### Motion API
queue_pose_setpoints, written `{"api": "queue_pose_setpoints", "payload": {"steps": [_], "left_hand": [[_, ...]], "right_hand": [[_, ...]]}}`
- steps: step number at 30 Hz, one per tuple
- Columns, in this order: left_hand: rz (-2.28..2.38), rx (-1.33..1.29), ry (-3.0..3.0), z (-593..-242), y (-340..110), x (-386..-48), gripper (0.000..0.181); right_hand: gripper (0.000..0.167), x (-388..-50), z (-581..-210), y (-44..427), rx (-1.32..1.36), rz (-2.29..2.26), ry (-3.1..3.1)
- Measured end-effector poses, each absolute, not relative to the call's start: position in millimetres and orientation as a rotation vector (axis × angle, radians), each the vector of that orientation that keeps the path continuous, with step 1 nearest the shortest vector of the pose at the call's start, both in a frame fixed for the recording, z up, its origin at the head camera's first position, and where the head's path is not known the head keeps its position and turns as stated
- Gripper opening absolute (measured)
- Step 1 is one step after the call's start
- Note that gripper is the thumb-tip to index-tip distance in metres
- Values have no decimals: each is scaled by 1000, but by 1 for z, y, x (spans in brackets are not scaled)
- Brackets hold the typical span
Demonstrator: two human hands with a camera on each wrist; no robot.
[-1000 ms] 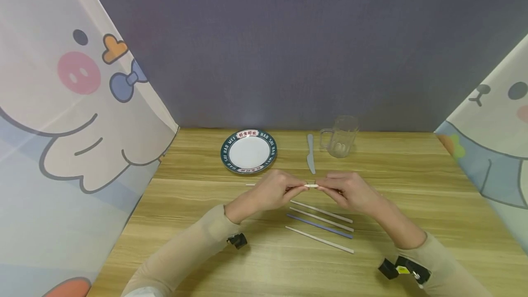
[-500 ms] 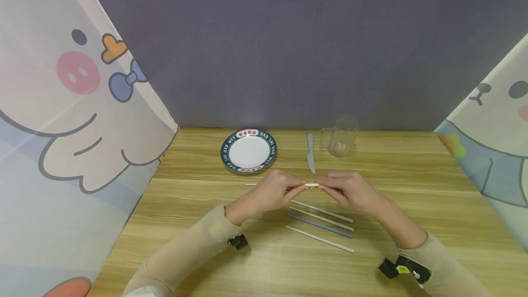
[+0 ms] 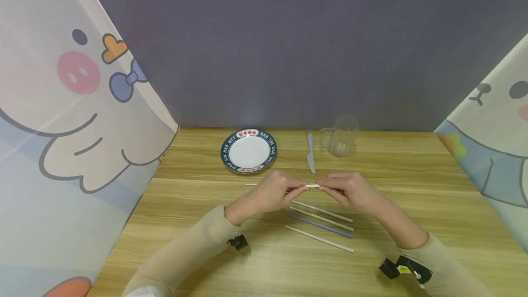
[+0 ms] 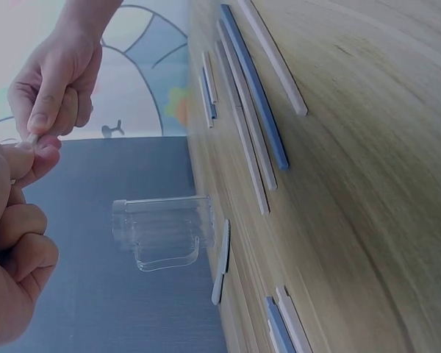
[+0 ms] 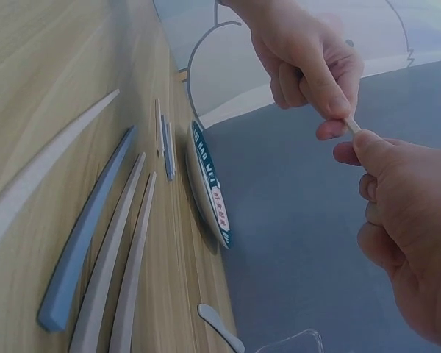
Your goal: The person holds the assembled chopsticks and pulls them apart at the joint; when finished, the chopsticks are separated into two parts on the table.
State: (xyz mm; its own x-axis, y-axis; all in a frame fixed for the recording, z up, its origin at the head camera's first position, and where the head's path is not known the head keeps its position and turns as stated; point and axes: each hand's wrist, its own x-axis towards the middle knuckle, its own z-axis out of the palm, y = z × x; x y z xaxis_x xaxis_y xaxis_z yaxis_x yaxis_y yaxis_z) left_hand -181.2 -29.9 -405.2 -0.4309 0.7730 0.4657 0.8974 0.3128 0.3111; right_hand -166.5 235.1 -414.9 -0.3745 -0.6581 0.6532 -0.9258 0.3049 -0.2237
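Nearest the person, four chopsticks [image 3: 320, 226] lie aslant on the table [image 3: 412, 182]. Just beyond, the left hand [image 3: 274, 190] and right hand [image 3: 349, 190] pinch a slim cream stick [image 3: 312, 185] above the tabletop, long axis left to right, well inside both side edges. Plate [image 3: 249, 152], knife [image 3: 311, 154] and glass mug [image 3: 343, 137] sit farther off.

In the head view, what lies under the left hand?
One end of a white stick shows past the left hand. The left wrist view shows a blue stick and a pale stick there too. From the head, the left hand covers everything else.
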Motion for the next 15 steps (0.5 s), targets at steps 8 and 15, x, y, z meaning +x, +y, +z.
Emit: {"api": "queue_pose_setpoints", "payload": {"steps": [8, 15], "left_hand": [[-790, -1517, -2370, -405, -30, -181, 19], [-779, -1527, -2360, -406, -30, -182, 18]], "right_hand": [[43, -167, -416, 235, 1402, 829, -2135], [42, -169, -417, 236, 1409, 830, -2134]]}}
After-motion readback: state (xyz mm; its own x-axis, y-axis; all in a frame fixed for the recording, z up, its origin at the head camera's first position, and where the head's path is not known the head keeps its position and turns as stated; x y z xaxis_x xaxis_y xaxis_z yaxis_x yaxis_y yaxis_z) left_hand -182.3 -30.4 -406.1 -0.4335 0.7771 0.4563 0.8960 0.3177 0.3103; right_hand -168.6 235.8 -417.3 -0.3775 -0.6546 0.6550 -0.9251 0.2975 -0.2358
